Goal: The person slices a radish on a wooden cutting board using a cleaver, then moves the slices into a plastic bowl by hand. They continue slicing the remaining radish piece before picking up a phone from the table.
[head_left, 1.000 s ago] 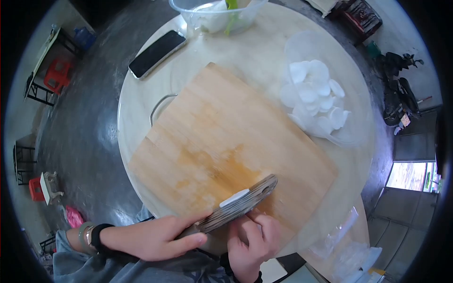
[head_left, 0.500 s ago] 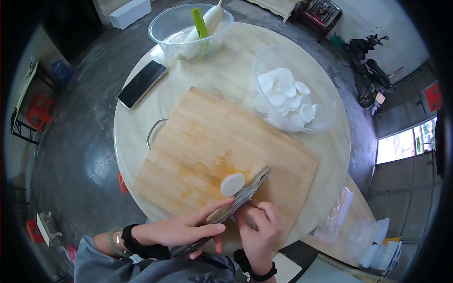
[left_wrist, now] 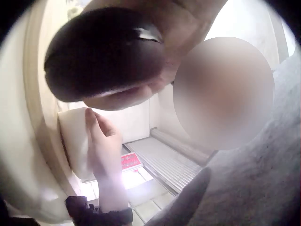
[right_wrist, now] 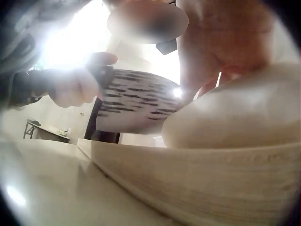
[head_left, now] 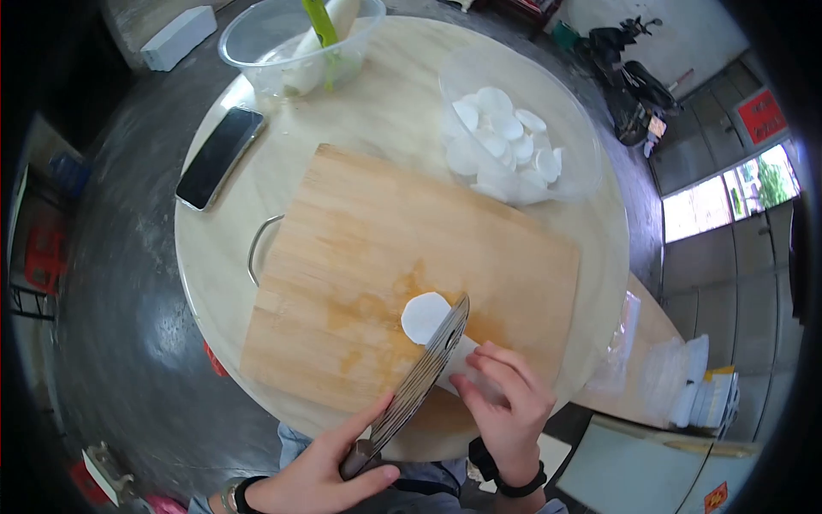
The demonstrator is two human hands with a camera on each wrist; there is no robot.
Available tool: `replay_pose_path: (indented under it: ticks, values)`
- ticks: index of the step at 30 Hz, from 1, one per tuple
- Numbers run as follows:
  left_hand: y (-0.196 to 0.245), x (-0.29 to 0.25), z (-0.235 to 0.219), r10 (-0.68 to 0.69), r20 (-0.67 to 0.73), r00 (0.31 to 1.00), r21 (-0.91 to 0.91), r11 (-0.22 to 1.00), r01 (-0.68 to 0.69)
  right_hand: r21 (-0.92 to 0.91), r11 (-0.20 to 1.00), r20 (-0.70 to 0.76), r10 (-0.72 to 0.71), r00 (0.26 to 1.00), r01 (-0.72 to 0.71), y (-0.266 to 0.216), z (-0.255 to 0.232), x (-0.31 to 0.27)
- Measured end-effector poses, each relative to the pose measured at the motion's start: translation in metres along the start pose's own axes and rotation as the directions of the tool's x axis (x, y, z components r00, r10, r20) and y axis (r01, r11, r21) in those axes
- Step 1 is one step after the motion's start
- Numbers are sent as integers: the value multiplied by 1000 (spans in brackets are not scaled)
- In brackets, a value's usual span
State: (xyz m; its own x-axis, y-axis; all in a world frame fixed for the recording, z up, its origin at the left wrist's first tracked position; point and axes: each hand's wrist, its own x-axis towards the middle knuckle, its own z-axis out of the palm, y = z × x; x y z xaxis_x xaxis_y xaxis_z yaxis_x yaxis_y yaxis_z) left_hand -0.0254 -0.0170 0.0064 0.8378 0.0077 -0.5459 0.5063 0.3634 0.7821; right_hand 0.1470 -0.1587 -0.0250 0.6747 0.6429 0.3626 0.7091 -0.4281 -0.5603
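Observation:
A patterned cleaver (head_left: 428,364) stands edge-down on the wooden cutting board (head_left: 368,248) near its front edge. My left hand (head_left: 342,469) grips its dark handle (left_wrist: 103,56). A round white radish slice (head_left: 425,316) leans against the blade's left face. Right of the blade, my right hand (head_left: 507,401) holds down the white radish piece (head_left: 467,355) with curled fingers. In the right wrist view the blade (right_wrist: 136,101) stands just beside the radish (right_wrist: 235,117) on the board's edge (right_wrist: 188,174).
A clear bowl of radish slices (head_left: 505,146) sits behind the board to the right. Another clear bowl (head_left: 291,43) with a whole radish and a green peeler stands at the back. A phone (head_left: 218,158) lies at the left on the round table (head_left: 214,248).
The cleaver has tipped from leaning flat to nearly upright. My left hand has slid back from the blade onto the handle. A cut slice now leans against the blade.

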Motion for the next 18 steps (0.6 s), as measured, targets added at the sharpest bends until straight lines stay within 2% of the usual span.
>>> replay_pose_path:
  ticks: [1,2,4,7,10,11,13,14,16,18]
  values:
    - [-13,1,-4,119,-10,993,134,984,-117,0,1000,10,4,1000,-4,0,0,0]
    - [-17,1,-2,111,3,994,132,985,-110,-1,1000,21,4,1000,-4,0,-2,0]
    - [-14,6,11,340,-107,934,97,939,-331,9,999,44,30,999,-31,-2,-3,0]
    - [-6,9,16,343,-88,935,5,939,-344,17,999,-4,51,999,-51,-6,-3,0]
    - [-6,14,19,407,-72,911,49,913,-404,71,993,-22,101,995,-99,-6,-2,-4]
    - [-9,17,16,408,-72,910,49,913,-405,123,975,-4,185,983,-183,-4,-2,-6]
    - [-14,27,9,558,97,824,189,802,-566,201,934,14,299,954,-296,-2,-3,-9]
    - [-12,25,10,565,97,820,187,799,-572,198,936,11,294,956,-290,-1,-3,-9]
    - [-1,17,10,263,91,960,46,962,-268,169,958,-29,240,970,-232,1,-3,-10]
    - [-1,20,8,284,105,953,102,950,-295,209,950,-50,248,967,-233,2,-2,-6]
